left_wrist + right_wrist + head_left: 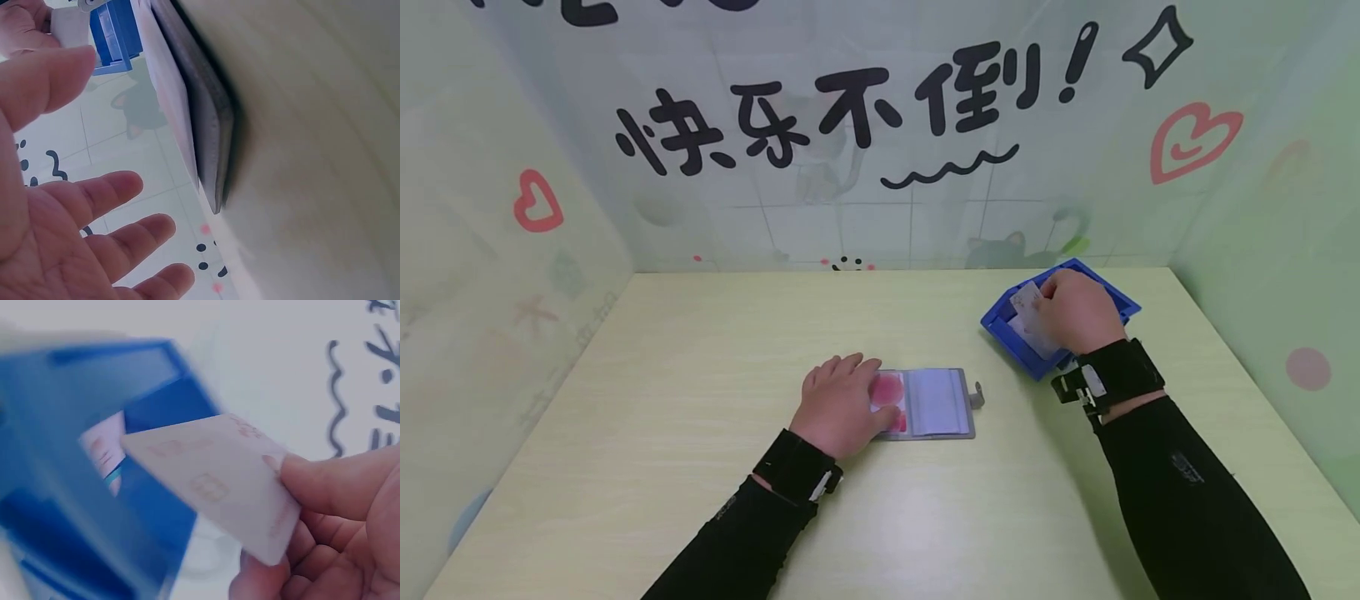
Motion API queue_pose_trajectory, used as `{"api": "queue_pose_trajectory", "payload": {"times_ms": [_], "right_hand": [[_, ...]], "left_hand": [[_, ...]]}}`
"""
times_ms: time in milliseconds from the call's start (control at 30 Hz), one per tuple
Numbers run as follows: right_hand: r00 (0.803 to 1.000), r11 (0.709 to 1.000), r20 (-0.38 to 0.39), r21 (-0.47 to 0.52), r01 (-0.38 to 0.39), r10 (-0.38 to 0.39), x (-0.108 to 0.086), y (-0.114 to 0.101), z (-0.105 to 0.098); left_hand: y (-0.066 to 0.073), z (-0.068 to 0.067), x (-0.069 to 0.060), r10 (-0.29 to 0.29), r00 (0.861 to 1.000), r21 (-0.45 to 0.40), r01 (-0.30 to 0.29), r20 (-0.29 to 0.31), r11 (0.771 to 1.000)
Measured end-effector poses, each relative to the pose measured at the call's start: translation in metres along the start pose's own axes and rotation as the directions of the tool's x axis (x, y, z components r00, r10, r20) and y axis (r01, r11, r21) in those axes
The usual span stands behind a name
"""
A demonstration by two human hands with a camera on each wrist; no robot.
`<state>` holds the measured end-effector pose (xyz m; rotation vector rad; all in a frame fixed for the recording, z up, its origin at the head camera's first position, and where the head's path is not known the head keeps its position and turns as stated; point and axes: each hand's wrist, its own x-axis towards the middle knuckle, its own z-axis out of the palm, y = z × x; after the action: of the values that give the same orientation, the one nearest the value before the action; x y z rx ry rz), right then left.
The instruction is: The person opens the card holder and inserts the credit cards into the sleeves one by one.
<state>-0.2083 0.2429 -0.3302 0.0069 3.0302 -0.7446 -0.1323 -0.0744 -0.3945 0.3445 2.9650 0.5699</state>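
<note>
The right hand pinches a white chip card over the blue tray, at two o'clock from the card holder; the left hand, fingers apart, is at the holder's nine o'clock end. Likely light, stiff, slippery: grip card edges.

Black sleeves, black wrist straps, faint grey sleeve print

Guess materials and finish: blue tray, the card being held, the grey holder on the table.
Blue tray: probably moulded plastic; even colour throughout, thin stiff-looking walls.
Card: likely smooth plastic; flat though pinched at one end, crisp edges, chip-like square. Coated cardboard is possible.
Grey holder: perhaps matte leatherette or plastic; rounded corner, dull edge. Too blurred to settle.
</note>
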Motion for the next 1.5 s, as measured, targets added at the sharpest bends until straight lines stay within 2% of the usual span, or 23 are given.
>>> {"api": "queue_pose_trajectory", "payload": {"times_ms": [167, 333, 500, 633, 867, 933, 1033, 1167, 1300, 1433, 1500], "right_hand": [[0.999, 0.993, -0.039, 0.120, 0.004, 0.001, -0.015, -0.017, 0.003], [0.998, 0.968, -0.037, 0.243, 0.056, -0.049, -0.026, -0.034, 0.024], [0.996, 0.907, 0.020, 0.414, 0.075, -0.092, -0.033, -0.046, 0.053], [0.993, 0.856, 0.058, 0.514, 0.057, -0.101, -0.038, -0.050, 0.071], [0.992, 0.814, 0.063, 0.579, 0.055, -0.112, -0.047, -0.060, 0.090], [0.991, 0.799, 0.066, 0.598, 0.057, -0.120, -0.050, -0.063, 0.092], [0.989, 0.789, 0.064, 0.611, 0.064, -0.130, -0.052, -0.065, 0.096], [0.989, 0.804, 0.067, 0.591, 0.069, -0.134, -0.054, -0.067, 0.099], [0.986, 0.833, 0.085, 0.548, 0.071, -0.140, -0.055, -0.067, 0.099], [0.981, 0.871, 0.098, 0.482, 0.099, -0.165, -0.054, -0.064, 0.099], [0.977, 0.895, 0.105, 0.429, 0.123, -0.185, -0.053, -0.062, 0.098]], "left_hand": [[0.000, 0.001, 0.001, 0.028, 1.000, -0.027, -0.028, -0.015, 0.999], [0.001, 0.003, 0.002, 0.052, 0.998, -0.113, -0.055, -0.029, 0.992], [0.006, 0.003, 0.002, 0.058, 0.997, -0.217, -0.067, -0.050, 0.974], [0.009, 0.005, 0.001, 0.067, 0.996, -0.251, -0.081, -0.061, 0.965], [0.012, 0.008, 0.000, 0.110, 0.990, -0.279, -0.129, -0.083, 0.952], [0.014, 0.009, 0.001, 0.123, 0.989, -0.307, -0.142, -0.081, 0.941], [0.015, 0.009, 0.000, 0.124, 0.990, -0.382, -0.143, -0.073, 0.913], [0.016, 0.009, 0.001, 0.094, 0.992, -0.479, -0.124, -0.086, 0.869], [0.015, 0.008, 0.002, 0.056, 0.992, -0.531, -0.105, -0.109, 0.841], [0.015, 0.007, 0.004, 0.029, 0.994, -0.553, -0.080, -0.102, 0.829], [0.015, 0.007, 0.004, 0.011, 0.995, -0.548, -0.064, -0.099, 0.834]]}}
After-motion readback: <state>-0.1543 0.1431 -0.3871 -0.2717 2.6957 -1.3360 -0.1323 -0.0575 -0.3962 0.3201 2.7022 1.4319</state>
